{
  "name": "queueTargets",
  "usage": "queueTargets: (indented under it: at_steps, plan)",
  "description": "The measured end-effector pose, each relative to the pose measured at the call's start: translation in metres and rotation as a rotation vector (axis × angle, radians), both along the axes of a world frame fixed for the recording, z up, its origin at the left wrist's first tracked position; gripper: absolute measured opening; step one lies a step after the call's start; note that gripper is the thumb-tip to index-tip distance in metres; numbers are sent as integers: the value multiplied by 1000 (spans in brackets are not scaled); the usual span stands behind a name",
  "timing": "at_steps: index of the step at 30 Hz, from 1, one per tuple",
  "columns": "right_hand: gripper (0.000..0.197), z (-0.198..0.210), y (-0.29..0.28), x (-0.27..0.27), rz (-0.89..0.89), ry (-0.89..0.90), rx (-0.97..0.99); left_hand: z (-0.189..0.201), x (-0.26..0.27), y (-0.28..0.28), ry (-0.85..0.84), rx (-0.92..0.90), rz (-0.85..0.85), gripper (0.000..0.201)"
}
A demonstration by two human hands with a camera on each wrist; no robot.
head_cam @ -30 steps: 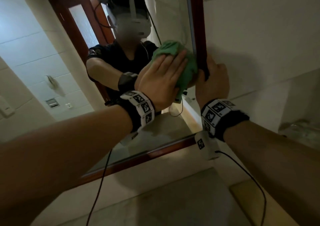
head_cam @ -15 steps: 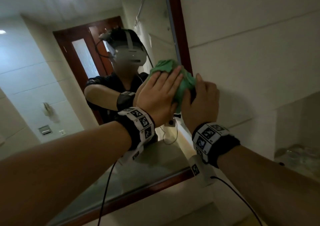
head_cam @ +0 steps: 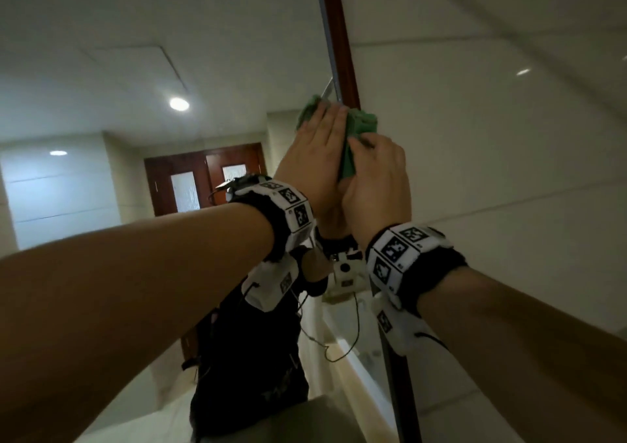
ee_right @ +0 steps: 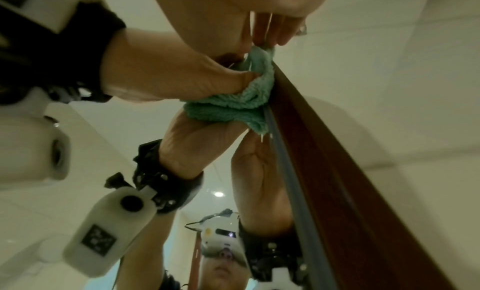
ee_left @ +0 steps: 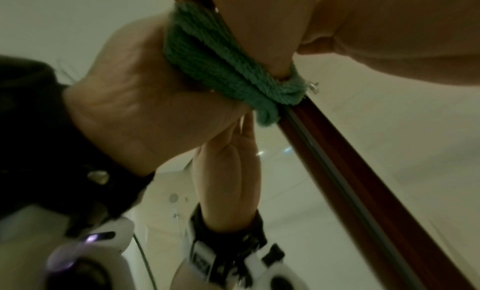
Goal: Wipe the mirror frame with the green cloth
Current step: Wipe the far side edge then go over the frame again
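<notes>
The green cloth (head_cam: 363,123) is folded round the right upright of the dark red-brown mirror frame (head_cam: 339,35), high up. My left hand (head_cam: 315,144) lies flat on the mirror side, its straight fingers pressing the cloth against the glass edge. On the wall side, my right hand (head_cam: 376,171) curls its fingers over the cloth and the frame. In the right wrist view the cloth (ee_right: 233,103) bunches against the frame (ee_right: 337,150), and my right hand's fingertips (ee_right: 262,41) pinch its top. The left wrist view shows the cloth (ee_left: 221,68) squeezed onto the frame (ee_left: 363,171).
A pale tiled wall (head_cam: 492,137) runs right of the frame. The mirror glass (head_cam: 203,69) reflects ceiling lights, a wooden double door and me with the headset. Cables hang from both wrist cameras.
Both hands have slid the cloth upward along the right side of the frame. My head has tilted up, so the mirror's bottom rail has left the view.
</notes>
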State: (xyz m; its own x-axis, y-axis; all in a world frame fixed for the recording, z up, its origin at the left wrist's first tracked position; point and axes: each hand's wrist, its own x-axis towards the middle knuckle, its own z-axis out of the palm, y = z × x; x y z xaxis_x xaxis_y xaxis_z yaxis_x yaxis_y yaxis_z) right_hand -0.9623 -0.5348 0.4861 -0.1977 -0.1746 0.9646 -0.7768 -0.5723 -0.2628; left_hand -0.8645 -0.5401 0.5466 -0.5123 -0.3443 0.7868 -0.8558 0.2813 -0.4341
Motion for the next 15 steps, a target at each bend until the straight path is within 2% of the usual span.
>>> queueTargets:
  at_steps: [3, 7, 9, 12, 15]
  plan:
    - [43, 22, 2, -4, -21, -17, -47, 28, -10, -3, 86, 38, -100, 81]
    - [40, 55, 8, -16, -64, 11, -3, 44, -28, -13, 186, 58, -213, 78]
    - [36, 70, 12, -21, -56, 62, -10, 44, -30, -13, 251, 104, -274, 87]
    - [35, 84, 11, -25, -94, 142, 201, 37, -27, -12, 205, 116, -252, 117]
    - [31, 89, 10, -24, -110, 110, 295, 8, -21, -6, 248, 68, -177, 113]
